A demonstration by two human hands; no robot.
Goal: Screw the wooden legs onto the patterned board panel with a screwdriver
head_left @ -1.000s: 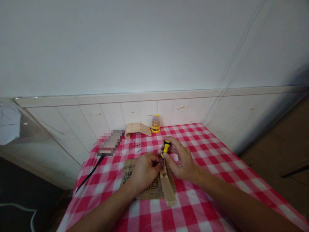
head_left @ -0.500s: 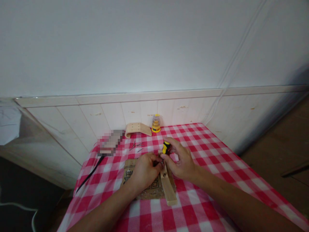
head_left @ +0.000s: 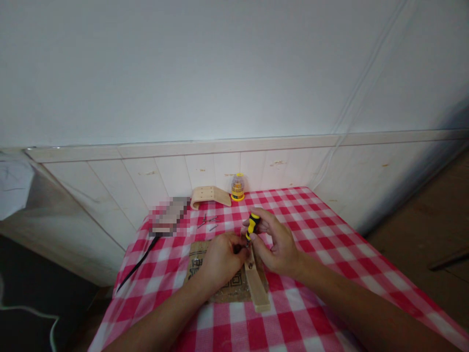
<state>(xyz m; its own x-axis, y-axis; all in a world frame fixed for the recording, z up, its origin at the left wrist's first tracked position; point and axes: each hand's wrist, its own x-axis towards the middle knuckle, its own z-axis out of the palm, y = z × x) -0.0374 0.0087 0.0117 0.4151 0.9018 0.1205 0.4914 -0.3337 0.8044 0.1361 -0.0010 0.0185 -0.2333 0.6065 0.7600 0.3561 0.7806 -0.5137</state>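
Observation:
My right hand (head_left: 276, 242) grips a short yellow-and-black screwdriver (head_left: 252, 227), held nearly upright with its tip down at a wooden strip (head_left: 258, 288). Close by that tip, the thumb and fingers of my left hand (head_left: 225, 256) are pinched together over the strip. Whatever they hold is hidden. A dark hole or fitting shows in the strip just nearer to me. Under the strip lies a flat brown package (head_left: 227, 293) with black print, partly covered by my left hand.
Several loose screws (head_left: 208, 222) lie beyond my hands. Behind them stand a bent wooden piece (head_left: 210, 196) with holes and a yellow-capped clear bit container (head_left: 238, 187). A blurred-out flat object (head_left: 170, 217) with a black strap is at left. A checkered cloth (head_left: 311, 220) covers the table, against the wall.
The fingers of my right hand have shifted on the screwdriver, and more of its yellow handle shows. My left hand stays pinched in nearly the same place.

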